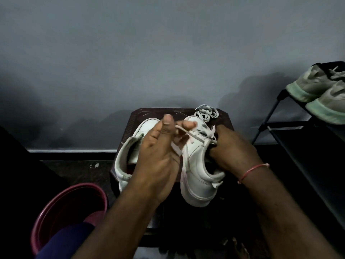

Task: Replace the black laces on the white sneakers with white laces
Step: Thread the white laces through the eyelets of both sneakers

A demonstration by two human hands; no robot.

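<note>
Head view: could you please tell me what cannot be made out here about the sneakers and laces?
- Left sneaker: its eyelets and any lace, hidden behind the left hand.
- Right sneaker: its far side, covered by the right hand.
- White lace: how far it is threaded, too small and dim.
- Loose lace pile: one lace or more, tangled.
- Black laces: none in sight.

Right white sneaker [197,171] was tilted on its side, heel toward the camera, partly threaded with a white lace [188,132] drawn taut across its eyelets, left white sneaker [128,150] lay beside it unlaced, a spare white lace [206,112] was coiled just beyond the toes.
</note>
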